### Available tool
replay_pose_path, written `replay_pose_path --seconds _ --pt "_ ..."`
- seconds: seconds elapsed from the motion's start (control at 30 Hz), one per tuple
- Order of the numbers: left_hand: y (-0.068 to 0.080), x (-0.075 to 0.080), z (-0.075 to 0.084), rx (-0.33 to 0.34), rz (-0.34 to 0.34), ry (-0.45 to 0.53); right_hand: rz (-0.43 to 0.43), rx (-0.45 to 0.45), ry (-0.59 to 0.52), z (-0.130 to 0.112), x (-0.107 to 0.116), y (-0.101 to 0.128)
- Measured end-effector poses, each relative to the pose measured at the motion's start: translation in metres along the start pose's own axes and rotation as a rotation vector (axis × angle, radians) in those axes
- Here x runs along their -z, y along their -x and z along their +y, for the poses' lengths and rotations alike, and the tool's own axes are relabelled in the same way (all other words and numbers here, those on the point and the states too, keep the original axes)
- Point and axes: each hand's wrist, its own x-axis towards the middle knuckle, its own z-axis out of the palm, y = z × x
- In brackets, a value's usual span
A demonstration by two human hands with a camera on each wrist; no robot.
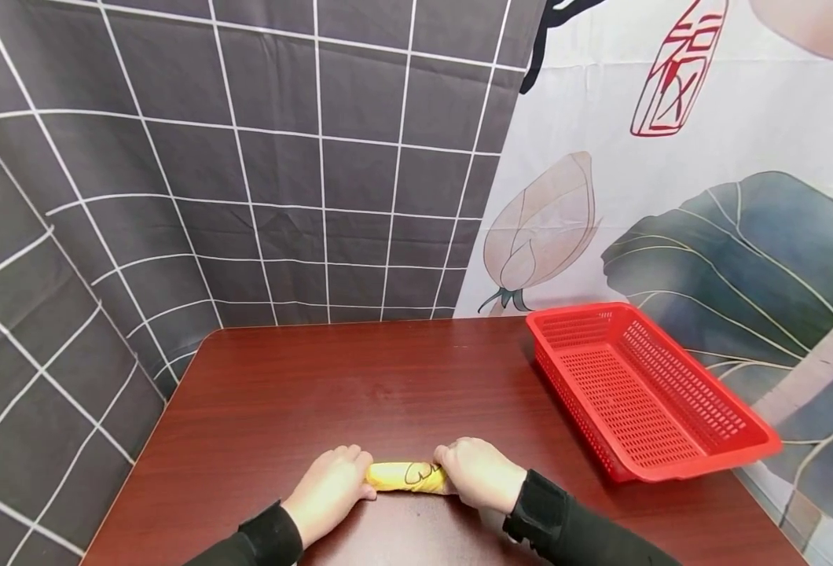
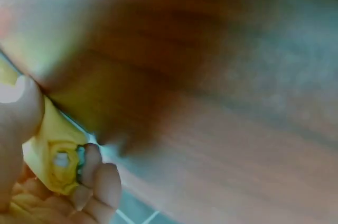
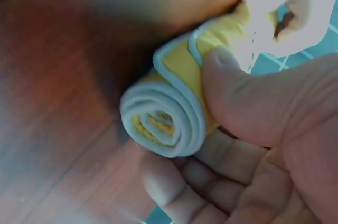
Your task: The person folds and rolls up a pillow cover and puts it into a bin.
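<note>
A yellow cloth (image 1: 404,476) with a dark printed line drawing is rolled into a tube, low over the table's near middle. My left hand (image 1: 333,486) grips its left end, thumb on one side and fingers curled at the other. The right end is held by my right hand (image 1: 486,476). In the right wrist view the rolled cloth (image 3: 182,71) shows pale piped edges wound in a spiral, with the right thumb (image 3: 237,89) pressed on its side and fingers beneath. The left wrist view shows the tighter left end of the roll (image 2: 50,145) between thumb and fingers.
On the right of the reddish-brown table (image 1: 360,377) stands a red plastic basket (image 1: 660,472) with perforated walls. A dark gridded curtain (image 1: 275,157) hangs behind and to the left, and a white lotus-print cloth (image 1: 565,118) hangs at the back right.
</note>
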Motion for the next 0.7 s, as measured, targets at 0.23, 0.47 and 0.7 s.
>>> replay_pose_path --seconds 0.23,0.47,0.7 --pt "0.003 -0.006 0.011 -0.202 0.281 -0.341 -0.257 -0.114 -0.362 0.023 0.006 -0.009" --pt "-0.002 -0.004 0.014 -0.229 0.237 -0.373 -0.253 -0.155 -0.39 0.026 0.006 -0.007" --pt "-0.002 -0.001 0.015 -0.249 0.22 -0.396 -0.035 -0.029 -0.022 0.001 -0.003 -0.003"
